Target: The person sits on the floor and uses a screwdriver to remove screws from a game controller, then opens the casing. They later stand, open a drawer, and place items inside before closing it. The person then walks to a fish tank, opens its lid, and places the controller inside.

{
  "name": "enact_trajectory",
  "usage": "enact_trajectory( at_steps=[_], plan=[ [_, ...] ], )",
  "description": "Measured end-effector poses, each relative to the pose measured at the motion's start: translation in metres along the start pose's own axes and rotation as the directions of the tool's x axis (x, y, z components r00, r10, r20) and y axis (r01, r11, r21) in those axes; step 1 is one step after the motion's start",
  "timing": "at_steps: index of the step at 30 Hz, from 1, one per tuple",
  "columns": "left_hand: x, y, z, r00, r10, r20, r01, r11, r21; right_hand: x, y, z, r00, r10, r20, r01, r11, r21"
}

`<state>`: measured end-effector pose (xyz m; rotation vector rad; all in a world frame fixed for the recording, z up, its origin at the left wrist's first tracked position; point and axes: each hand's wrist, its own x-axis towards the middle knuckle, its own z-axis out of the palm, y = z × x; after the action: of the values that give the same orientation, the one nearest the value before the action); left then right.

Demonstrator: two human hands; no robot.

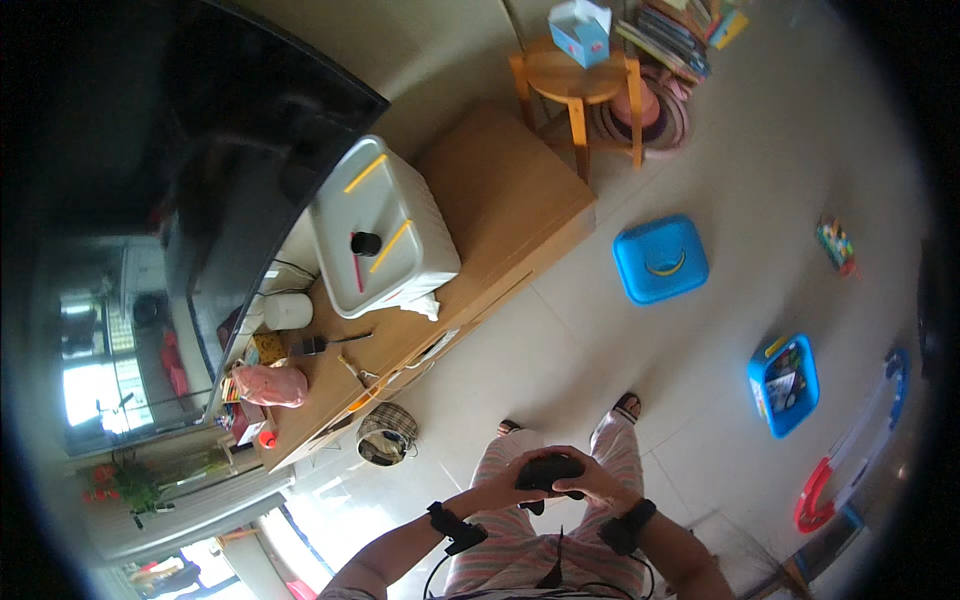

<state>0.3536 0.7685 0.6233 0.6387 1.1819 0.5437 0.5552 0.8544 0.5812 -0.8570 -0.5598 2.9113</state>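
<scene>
Your left hand (pixel 497 488) and right hand (pixel 602 484) both grasp black object (pixel 548 470), kind unclear, held between them in front of you. Its long axis runs roughly 9 to 3 o'clock; left hand at its 9, right hand at its 3, neither clearly nearer. From hands: white bin (pixel 425 235) at 11 on wooden worktop (pixel 490 170); square blue thing (pixel 650 236) at 1, open blue box (pixel 764 408) past 2, both on floor (pixel 560 335).
</scene>
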Motion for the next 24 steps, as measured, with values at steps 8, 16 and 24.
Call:
enact_trajectory(
  at_steps=[8, 16, 24],
  plan=[
    [0.038, -0.003, -0.134, 0.977, -0.105, 0.183, 0.155, 0.946, -0.286, -0.02, -0.065, -0.019, 0.997, 0.076, -0.007, -0.076, 0.995, 0.059],
    [0.164, -0.087, -0.348, 0.22, 0.459, -0.861, 0.36, 0.782, 0.509, 0.0, -0.081, 0.007, 0.98, 0.091, -0.177, -0.063, 0.985, 0.157],
    [0.023, -0.076, -0.331, 0.498, -0.308, -0.811, -0.105, 0.907, -0.408, 0.035, -0.114, 0.076, 0.983, 0.104, -0.153, -0.087, 0.99, 0.115]
  ],
)
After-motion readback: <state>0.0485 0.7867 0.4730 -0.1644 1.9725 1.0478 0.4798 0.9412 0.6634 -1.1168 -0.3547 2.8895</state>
